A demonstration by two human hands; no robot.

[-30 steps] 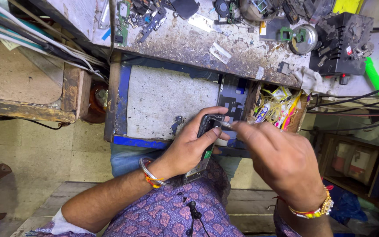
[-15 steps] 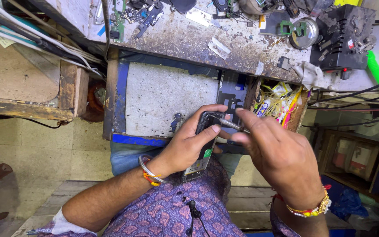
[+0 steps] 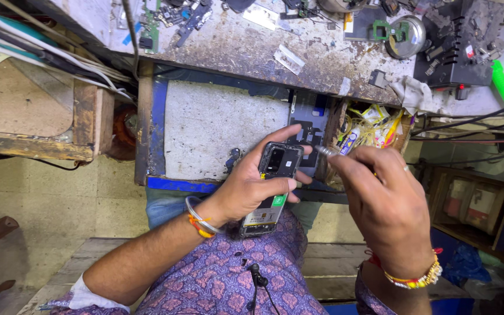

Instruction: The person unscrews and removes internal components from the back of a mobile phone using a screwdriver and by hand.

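Two hands at work over an open drawer below a cluttered worktop (image 3: 322, 52).

Left hand (image 3: 252, 186): closed around an opened smartphone (image 3: 272, 189) with its back cover off, camera end pointing away from the person, green-tabbed battery end toward the lap. The phone sits above the knees, in front of the drawer's pale mat (image 3: 217, 125).

Right hand (image 3: 389, 204): fingers pinched on a slim metal-tipped tool, probably a screwdriver (image 3: 326, 151); its tip stands just beside the phone's upper right corner, apart from it.

Drawer contents: dark phone back panel (image 3: 310, 125) lying flat; side compartment of yellow sachets and small tubes (image 3: 368, 125).

Worktop: circuit boards, a round tin, a black bench unit (image 3: 456, 46).

Step judged in hand: disassembly or servicing of the phone's interior, tool poised between contacts. The next move calls for a steady tip placement on the frame near the camera, with the left grip held firm.
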